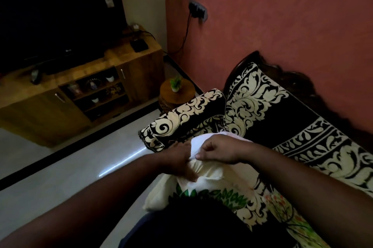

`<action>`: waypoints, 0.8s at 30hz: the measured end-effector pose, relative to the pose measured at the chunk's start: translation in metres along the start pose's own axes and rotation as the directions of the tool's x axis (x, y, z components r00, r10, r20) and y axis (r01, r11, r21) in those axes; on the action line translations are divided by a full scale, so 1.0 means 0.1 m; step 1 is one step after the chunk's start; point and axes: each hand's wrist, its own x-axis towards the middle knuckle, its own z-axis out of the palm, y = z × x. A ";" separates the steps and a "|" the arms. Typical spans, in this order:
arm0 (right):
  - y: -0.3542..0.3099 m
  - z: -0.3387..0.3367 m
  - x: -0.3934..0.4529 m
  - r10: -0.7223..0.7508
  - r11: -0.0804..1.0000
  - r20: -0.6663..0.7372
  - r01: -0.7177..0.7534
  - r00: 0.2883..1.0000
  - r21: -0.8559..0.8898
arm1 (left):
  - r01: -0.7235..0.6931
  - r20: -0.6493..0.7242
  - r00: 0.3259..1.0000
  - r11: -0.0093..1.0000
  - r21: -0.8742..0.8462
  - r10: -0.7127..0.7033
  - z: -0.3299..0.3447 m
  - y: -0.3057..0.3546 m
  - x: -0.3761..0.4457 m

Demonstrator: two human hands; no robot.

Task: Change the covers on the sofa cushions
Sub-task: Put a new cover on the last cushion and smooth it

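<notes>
We're in a home living room, dimly lit: a sofa (282, 118) draped in black-and-cream floral fabric sits against a terracotta wall (282, 15), facing a big television (56, 11) on a wooden cabinet (66, 94) with ornaments, beside a round stool (177, 94) carrying 1 small potted plant (175, 84).
</notes>
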 end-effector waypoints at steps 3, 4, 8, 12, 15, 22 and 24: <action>0.10 0.13 -0.04 -0.010 0.979 -0.179 0.046 0.984 0.198 | -0.020 0.038 0.998 0.833 -0.552 0.049 -0.13 -0.08 -0.12; 0.12 0.18 -0.07 -0.002 0.961 -0.197 0.056 0.980 0.272 | -0.002 -0.010 1.000 0.622 -0.783 -0.010 -0.21 -0.08 -0.15; 0.12 0.41 -0.03 -0.002 0.927 -0.120 0.046 0.993 0.372 | -0.118 -0.296 0.858 0.399 -0.909 -0.419 -0.40 0.11 -0.02; -0.01 0.62 0.18 0.060 0.887 -0.096 -0.009 0.994 0.461 | -0.043 -0.312 0.933 0.802 -0.596 -0.181 -0.29 0.16 0.10; -0.06 0.79 0.24 0.059 0.861 -0.219 0.061 0.974 0.504 | -0.071 -0.280 0.960 0.953 -0.294 -0.014 -0.25 -0.03 0.06; 0.08 0.69 0.27 0.218 0.618 -0.217 0.037 0.951 0.785 | 0.037 -0.543 0.816 0.956 -0.290 -0.196 -0.31 -0.27 0.00; 0.22 0.58 0.21 0.155 0.745 -0.170 -0.002 0.973 0.667 | -0.005 -0.610 0.767 0.950 -0.313 -0.197 -0.33 -0.26 -0.04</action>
